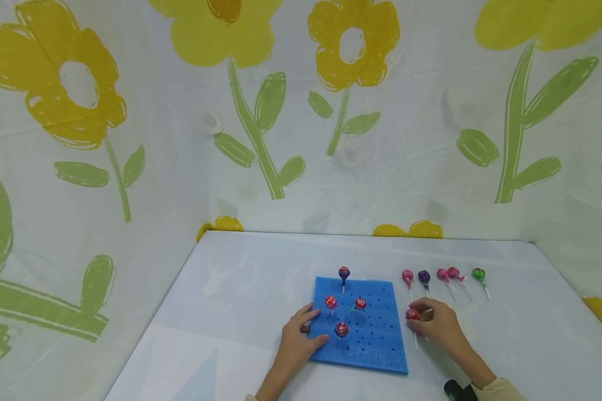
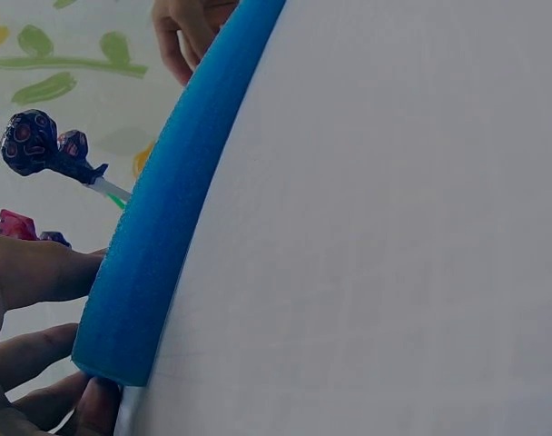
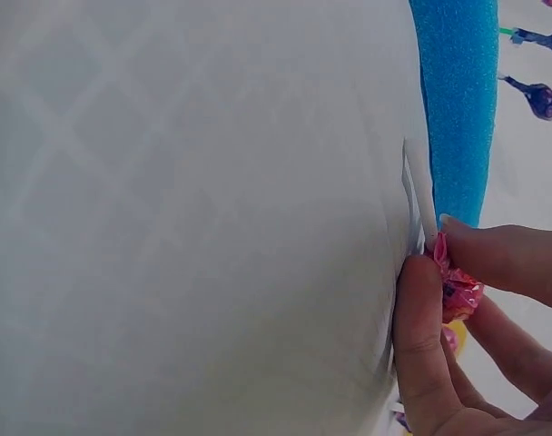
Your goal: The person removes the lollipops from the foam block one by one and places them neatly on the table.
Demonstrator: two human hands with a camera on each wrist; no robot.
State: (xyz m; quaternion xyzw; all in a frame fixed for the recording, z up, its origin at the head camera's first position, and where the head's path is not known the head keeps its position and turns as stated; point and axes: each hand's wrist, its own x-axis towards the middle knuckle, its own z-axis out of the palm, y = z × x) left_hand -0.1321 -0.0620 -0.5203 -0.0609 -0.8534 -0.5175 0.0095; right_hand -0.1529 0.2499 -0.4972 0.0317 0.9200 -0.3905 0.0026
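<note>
A blue foam board (image 1: 376,356) dotted with small holes lies on the table. Several wrapped lollipops stand in it, among them a purple lollipop (image 1: 344,272) at the far edge and a red lollipop (image 1: 341,329) nearer the front. My left hand (image 1: 297,341) rests at the board's left edge, its thumb and fingers spread and touching the foam. Just right of the board, my right hand (image 1: 438,323) pinches a pink-red lollipop (image 1: 412,315) between thumb and fingers. In the right wrist view the fingertips are at the neck of its wrapper (image 3: 442,250), and its white stick (image 3: 419,182) points away.
Behind my right hand, more lollipops lie in a row on the white table (image 1: 221,312): a pink one (image 1: 407,275), a purple one (image 1: 424,276), two pink ones side by side (image 1: 454,272) and a green one (image 1: 479,273). A flower-printed curtain (image 1: 421,184) hangs around the table.
</note>
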